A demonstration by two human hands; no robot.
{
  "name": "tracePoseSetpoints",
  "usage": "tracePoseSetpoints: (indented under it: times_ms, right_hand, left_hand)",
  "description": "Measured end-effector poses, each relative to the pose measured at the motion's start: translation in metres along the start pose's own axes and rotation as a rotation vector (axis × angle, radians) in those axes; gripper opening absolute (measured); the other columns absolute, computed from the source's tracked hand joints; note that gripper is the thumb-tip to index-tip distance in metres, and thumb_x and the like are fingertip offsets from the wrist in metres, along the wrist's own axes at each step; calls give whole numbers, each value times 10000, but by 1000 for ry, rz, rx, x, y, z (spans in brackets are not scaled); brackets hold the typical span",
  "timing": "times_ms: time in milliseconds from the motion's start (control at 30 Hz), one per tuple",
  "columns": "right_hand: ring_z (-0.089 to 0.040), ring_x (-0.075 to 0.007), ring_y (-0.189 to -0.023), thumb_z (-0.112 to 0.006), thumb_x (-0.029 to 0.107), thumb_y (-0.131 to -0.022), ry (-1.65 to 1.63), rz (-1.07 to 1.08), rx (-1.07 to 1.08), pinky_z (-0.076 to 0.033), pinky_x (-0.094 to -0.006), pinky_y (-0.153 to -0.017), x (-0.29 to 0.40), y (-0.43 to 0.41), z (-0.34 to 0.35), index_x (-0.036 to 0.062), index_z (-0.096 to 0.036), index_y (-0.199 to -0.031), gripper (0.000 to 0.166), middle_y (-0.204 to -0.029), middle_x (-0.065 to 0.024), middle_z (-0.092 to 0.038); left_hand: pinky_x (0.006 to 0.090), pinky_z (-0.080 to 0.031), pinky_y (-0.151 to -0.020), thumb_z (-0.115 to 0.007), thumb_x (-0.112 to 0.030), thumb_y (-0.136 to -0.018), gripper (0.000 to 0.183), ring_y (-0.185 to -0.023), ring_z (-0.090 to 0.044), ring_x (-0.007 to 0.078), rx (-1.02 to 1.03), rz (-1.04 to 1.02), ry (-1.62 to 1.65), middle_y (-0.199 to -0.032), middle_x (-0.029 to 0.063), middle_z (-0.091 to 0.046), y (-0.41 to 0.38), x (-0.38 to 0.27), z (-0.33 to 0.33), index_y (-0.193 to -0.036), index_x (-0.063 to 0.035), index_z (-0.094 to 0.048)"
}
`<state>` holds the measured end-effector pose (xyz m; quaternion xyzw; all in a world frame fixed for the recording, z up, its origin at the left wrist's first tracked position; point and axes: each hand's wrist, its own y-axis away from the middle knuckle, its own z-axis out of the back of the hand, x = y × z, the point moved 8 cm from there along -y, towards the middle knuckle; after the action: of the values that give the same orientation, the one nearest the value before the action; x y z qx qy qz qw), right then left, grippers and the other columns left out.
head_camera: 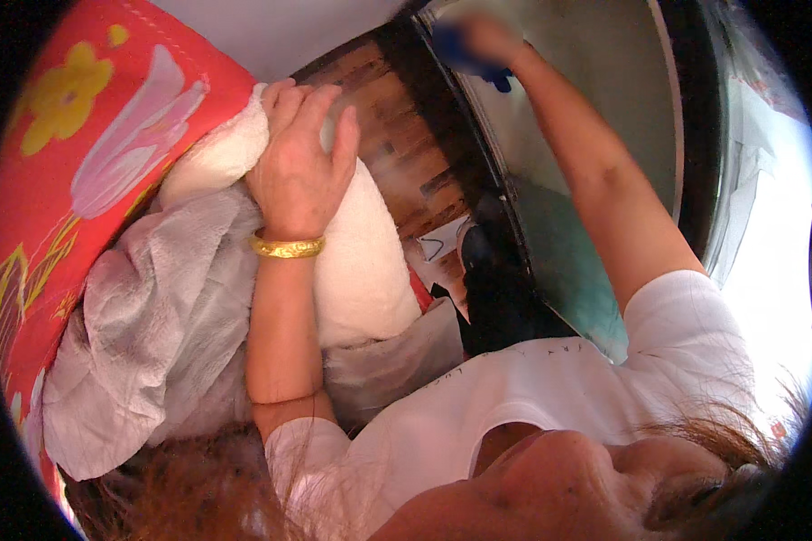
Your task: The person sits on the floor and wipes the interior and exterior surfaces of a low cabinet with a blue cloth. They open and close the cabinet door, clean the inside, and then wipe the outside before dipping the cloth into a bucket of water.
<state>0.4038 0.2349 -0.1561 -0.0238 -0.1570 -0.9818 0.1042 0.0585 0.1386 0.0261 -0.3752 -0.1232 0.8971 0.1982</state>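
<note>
My left hand [298, 155], with a gold bangle [287, 245] at the wrist, lies palm down on cream plush fabric [362, 270]. Its fingers reach over the far edge and its thumb stands apart. At the upper right, my right hand [492, 42] is blurred, with the arm stretched out. It holds a dark blue cloth [452, 46] against a dull, greenish pane [568, 223] that looks like glass. The fingertips and part of the cloth cannot be made out.
Red bedding [149, 88] printed with flowers rises at the left, beside a crumpled grey plush blanket [169, 270]. A wood-patterned floor [399, 128] shows between bed and pane, with a white paper-like piece [443, 238] on it. The dark frame [490, 162] edges the pane.
</note>
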Motion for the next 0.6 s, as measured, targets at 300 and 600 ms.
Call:
tracePoseSetpoints:
  times_ms: [300,600]
  right_hand:
    - [-464,-443,-1119,-568,79,-764,-39,-306,-195,-451,-485,-942,4,3,13,165,-590,-1265,509,-1324,-209,-455]
    - [-513,-445,-1093,-645,113,-699,-151,-369,-55,-494,-486,-905,13,86,-20,263,-535,-1318,647,-1336,-181,-440]
  left_hand:
    - [399,-479,-887,-698,-176,-804,208,-1051,-574,328,3,-31,6,-985,95,-647,-5,-2,3,-986,-80,-671]
    - [411,-466,-853,-672,-193,-787,201,-1009,-565,323,-47,-41,32,-934,109,-623,-2,0,1,-939,-62,-667]
